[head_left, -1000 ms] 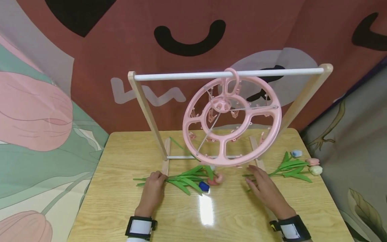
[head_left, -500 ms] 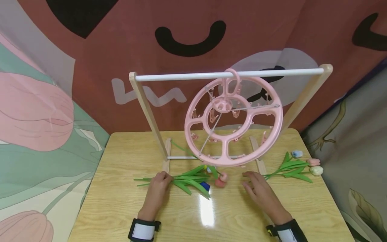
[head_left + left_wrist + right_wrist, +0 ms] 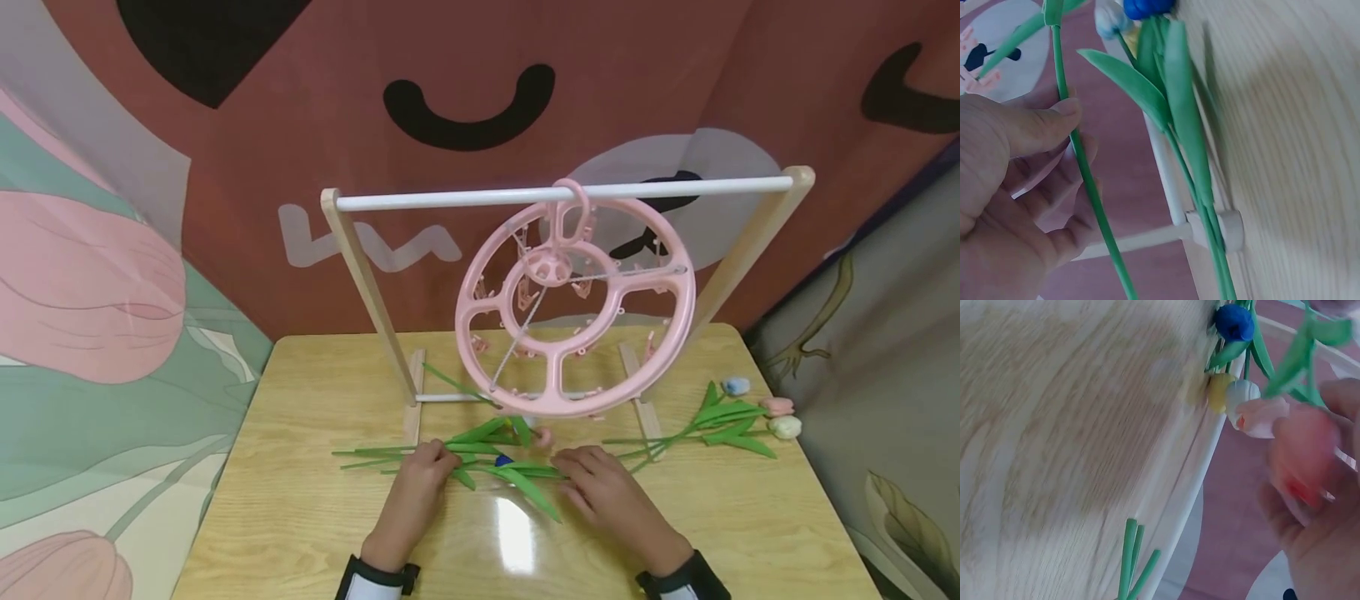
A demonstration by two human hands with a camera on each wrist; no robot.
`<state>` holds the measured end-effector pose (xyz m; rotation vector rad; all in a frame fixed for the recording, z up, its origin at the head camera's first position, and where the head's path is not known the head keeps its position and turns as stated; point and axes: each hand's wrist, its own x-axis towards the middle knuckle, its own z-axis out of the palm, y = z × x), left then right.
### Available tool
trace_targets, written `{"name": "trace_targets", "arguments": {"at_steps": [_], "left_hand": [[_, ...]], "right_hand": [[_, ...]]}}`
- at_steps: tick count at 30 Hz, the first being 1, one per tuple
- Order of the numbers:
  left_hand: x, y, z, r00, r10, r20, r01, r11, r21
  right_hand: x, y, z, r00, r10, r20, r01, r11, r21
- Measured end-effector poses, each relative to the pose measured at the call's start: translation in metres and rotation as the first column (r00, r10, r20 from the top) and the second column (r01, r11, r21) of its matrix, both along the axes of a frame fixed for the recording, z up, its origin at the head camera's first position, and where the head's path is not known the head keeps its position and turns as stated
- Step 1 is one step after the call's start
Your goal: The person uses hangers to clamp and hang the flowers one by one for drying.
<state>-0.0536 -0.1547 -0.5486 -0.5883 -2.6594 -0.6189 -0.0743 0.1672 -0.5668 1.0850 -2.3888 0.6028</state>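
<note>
In the left wrist view, my left hand point(image 3: 1016, 169) pinches the green stem point(image 3: 1100, 212) of an artificial tulip between thumb and fingers. That tulip's pinkish-red bloom point(image 3: 1307, 450), blurred, sits within the curled fingers of my right hand point(image 3: 1329, 544). From the head view the right hand point(image 3: 611, 492) hides the bloom, and the left hand point(image 3: 426, 479) is by the stem. Beside the held flower lie more tulips with green leaves: a blue one point(image 3: 1234, 323), a yellow one point(image 3: 1219, 392), a whitish-blue one point(image 3: 1242, 394) and a pale pink one point(image 3: 1263, 417).
A pink round clip hanger point(image 3: 554, 367) hangs from the white bar point(image 3: 450, 198) of a wooden rack behind the hands. To the right on the table point(image 3: 300, 517) lies another bunch of tulips point(image 3: 723, 412), its stems pointing toward my right hand. A green stem point(image 3: 450, 379) slants near the rack's base.
My left hand has moved right, sliding one tulip forward off the left bunch toward me. My right hand has left the right bunch's stems and moved left to that tulip's bloom.
</note>
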Motion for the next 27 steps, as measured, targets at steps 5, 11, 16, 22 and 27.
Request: {"name": "trace_targets", "arguments": {"at_steps": [5, 11, 16, 22, 27], "left_hand": [[0.003, 0.006, 0.005, 1.000, -0.017, -0.027, 0.017, 0.999, 0.034], [0.005, 0.009, 0.009, 0.998, -0.002, -0.063, 0.004, 1.000, 0.029], [0.008, 0.013, 0.011, 0.988, 0.067, -0.136, -0.061, 0.997, 0.046], [0.016, 0.022, 0.013, 0.960, 0.052, -0.276, 0.018, 0.969, 0.246], [0.018, 0.031, 0.005, 0.963, -0.015, -0.270, 0.131, 0.899, 0.417]], "right_hand": [[0.002, -0.001, -0.001, 0.999, -0.023, 0.032, 0.020, 0.997, 0.080], [0.002, 0.000, 0.004, 0.998, 0.000, 0.067, -0.002, 1.000, 0.030], [0.002, 0.001, 0.007, 0.995, 0.001, 0.100, 0.001, 1.000, -0.024], [0.004, 0.002, 0.008, 0.986, -0.017, 0.164, 0.035, 0.993, -0.112], [0.005, -0.002, 0.014, 0.977, 0.034, 0.210, 0.010, 0.978, -0.208]]}}
